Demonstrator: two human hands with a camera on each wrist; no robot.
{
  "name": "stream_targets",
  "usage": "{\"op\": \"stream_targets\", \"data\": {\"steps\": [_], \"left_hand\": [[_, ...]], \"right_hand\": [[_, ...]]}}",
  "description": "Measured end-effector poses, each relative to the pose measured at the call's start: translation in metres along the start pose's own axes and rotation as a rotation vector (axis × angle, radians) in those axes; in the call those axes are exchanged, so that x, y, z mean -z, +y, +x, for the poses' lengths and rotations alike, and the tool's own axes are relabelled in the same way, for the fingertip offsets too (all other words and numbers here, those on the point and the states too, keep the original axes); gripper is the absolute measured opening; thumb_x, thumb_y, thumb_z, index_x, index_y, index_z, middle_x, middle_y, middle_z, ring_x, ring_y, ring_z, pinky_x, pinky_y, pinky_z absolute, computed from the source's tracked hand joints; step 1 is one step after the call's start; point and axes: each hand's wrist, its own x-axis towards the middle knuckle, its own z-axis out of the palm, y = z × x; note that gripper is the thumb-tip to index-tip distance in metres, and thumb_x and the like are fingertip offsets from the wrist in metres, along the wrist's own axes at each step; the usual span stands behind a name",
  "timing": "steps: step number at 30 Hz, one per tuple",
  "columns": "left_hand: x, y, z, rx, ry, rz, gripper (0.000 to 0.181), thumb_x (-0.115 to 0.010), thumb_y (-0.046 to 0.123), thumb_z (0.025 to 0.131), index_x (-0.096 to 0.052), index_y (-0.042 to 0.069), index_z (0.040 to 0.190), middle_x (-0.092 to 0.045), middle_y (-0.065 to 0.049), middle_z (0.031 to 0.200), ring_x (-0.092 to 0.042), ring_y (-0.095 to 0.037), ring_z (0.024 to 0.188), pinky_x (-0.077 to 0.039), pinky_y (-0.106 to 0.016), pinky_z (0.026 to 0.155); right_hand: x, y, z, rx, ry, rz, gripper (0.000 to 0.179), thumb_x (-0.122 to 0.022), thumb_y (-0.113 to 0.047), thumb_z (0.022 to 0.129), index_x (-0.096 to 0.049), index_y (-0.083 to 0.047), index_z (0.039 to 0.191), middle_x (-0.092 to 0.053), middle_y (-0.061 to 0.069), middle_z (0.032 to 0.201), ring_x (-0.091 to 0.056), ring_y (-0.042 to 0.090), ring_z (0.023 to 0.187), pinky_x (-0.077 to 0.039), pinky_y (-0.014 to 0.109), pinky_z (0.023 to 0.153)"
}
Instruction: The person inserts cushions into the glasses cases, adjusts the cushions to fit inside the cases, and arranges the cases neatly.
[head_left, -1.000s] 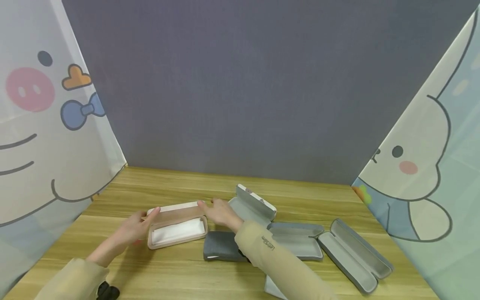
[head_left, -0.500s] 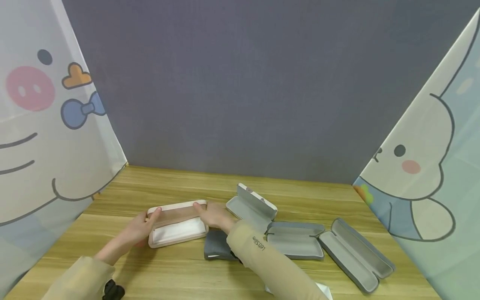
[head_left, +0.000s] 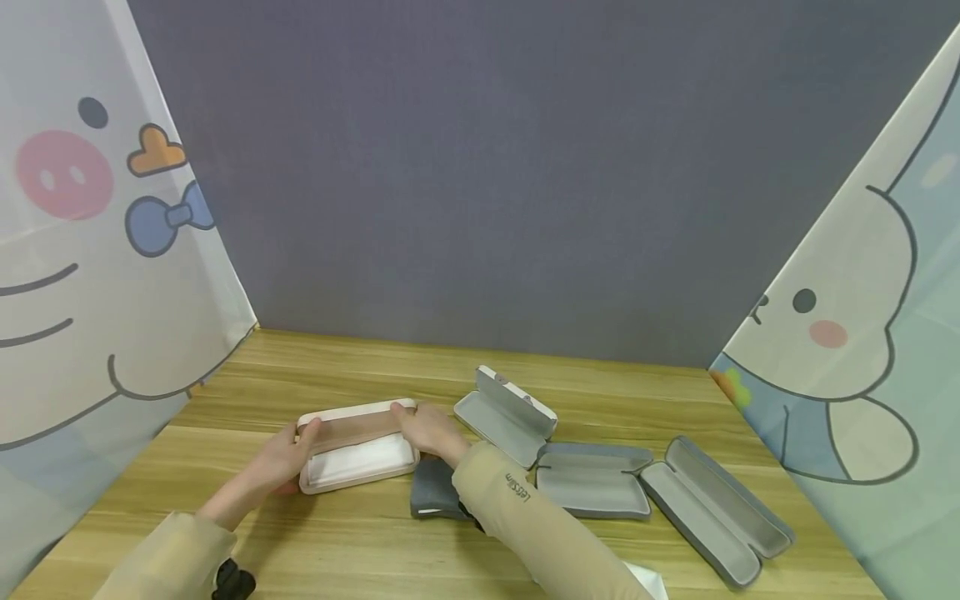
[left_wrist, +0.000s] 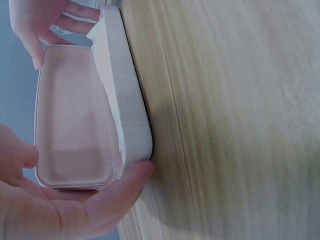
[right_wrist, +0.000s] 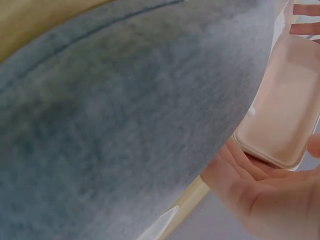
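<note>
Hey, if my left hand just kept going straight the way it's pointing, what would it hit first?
Most likely the lid of the open pink-lined glasses case: your left hand touches its left end. How much of the lid lies in line is hard to judge.

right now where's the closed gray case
The closed gray case lies low-center in the head view, just right of the pink-lined case, partly hidden behind the right sleeve.
</note>
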Motion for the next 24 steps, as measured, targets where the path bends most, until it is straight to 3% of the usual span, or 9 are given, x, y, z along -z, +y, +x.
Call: {"op": "stream_targets", "data": {"steps": [2,4,8,11,13,15,17,20,24], "left_hand": [[0.0001,-0.0008,0.0006,0.004,-0.006,-0.004,0.090,-0.013,0.056,0.101,-0.001,-0.023,0.141,-0.010,-0.048,0.143,-0.028,-0.060,0.129,-0.056,-0.049,0.081],[0.0006,-0.0004,0.0009,0.010,-0.012,-0.017,0.089,-0.014,0.056,0.101,-0.001,-0.023,0.141,-0.010,-0.048,0.143,-0.028,-0.061,0.129,-0.056,-0.049,0.081],[0.0033,0.0003,0.0013,0.020,-0.050,-0.062,0.088,-0.016,0.053,0.102,0.001,-0.024,0.140,-0.009,-0.048,0.143,-0.029,-0.061,0.128,-0.054,-0.052,0.084],[0.0065,0.0014,0.0013,0.038,-0.084,-0.103,0.085,-0.018,0.049,0.103,0.004,-0.024,0.140,-0.011,-0.048,0.142,-0.031,-0.061,0.127,-0.053,-0.054,0.085],[0.0082,0.0021,0.0013,0.058,-0.096,-0.130,0.083,-0.020,0.047,0.103,0.005,-0.024,0.140,-0.013,-0.047,0.141,-0.034,-0.061,0.125,-0.052,-0.055,0.086],[0.0087,0.0032,0.0018,0.078,-0.095,-0.152,0.081,-0.022,0.044,0.103,0.004,-0.023,0.140,-0.016,-0.047,0.140,-0.036,-0.062,0.123,-0.052,-0.054,0.085],[0.0080,0.0041,0.0022,0.090,-0.091,-0.169,0.080,-0.023,0.043,0.102,0.003,-0.022,0.141,-0.017,-0.046,0.140,-0.037,-0.062,0.121,-0.053,-0.053,0.084],[0.0061,0.0047,0.0021,0.087,-0.090,-0.170,0.077,-0.022,0.041,0.102,0.000,-0.022,0.141,-0.018,-0.045,0.139,-0.037,-0.061,0.120,-0.053,-0.052,0.083],[0.0031,0.0059,0.0013,0.079,-0.088,-0.171,0.073,-0.021,0.036,0.102,-0.003,-0.023,0.140,-0.018,-0.045,0.139,-0.035,-0.062,0.121,-0.052,-0.053,0.084]], "right_hand": [[0.0000,-0.0004,-0.0001,-0.011,-0.003,0.028,0.073,-0.032,-0.056,0.099,-0.045,0.005,0.138,-0.062,0.016,0.120,-0.058,0.027,0.090,-0.048,0.039,0.077],[0.0001,-0.0010,-0.0006,-0.019,0.005,0.046,0.072,-0.033,-0.055,0.099,-0.047,0.003,0.137,-0.063,0.014,0.122,-0.060,0.026,0.098,-0.049,0.039,0.083],[0.0006,-0.0016,-0.0011,-0.030,-0.011,0.123,0.068,-0.036,-0.052,0.099,-0.047,0.003,0.137,-0.061,0.011,0.096,-0.057,0.023,0.076,-0.048,0.036,0.073],[0.0007,-0.0026,0.0003,-0.040,-0.038,0.168,0.063,-0.038,-0.050,0.099,-0.048,0.002,0.134,-0.046,0.004,0.064,-0.033,0.015,0.046,-0.036,0.029,0.050],[0.0009,-0.0038,0.0014,-0.052,-0.054,0.187,0.059,-0.039,-0.048,0.099,-0.050,0.001,0.130,-0.036,-0.001,0.054,-0.023,0.011,0.040,-0.028,0.026,0.043],[0.0014,-0.0045,0.0018,-0.058,-0.068,0.220,0.058,-0.041,-0.046,0.100,-0.048,0.001,0.132,-0.045,-0.001,0.060,-0.031,0.010,0.043,-0.032,0.025,0.043],[0.0024,-0.0050,0.0019,-0.064,-0.076,0.244,0.059,-0.043,-0.045,0.100,-0.045,0.002,0.136,-0.060,0.004,0.083,-0.045,0.011,0.056,-0.043,0.027,0.052],[0.0043,-0.0053,0.0012,-0.069,-0.085,0.267,0.060,-0.045,-0.042,0.100,-0.042,0.002,0.140,-0.058,0.010,0.115,-0.050,0.014,0.071,-0.051,0.033,0.072],[0.0053,-0.0054,-0.0001,-0.069,-0.088,0.212,0.053,-0.045,-0.041,0.100,-0.050,0.002,0.131,-0.057,0.011,0.096,-0.044,0.016,0.059,-0.049,0.036,0.075]]}}
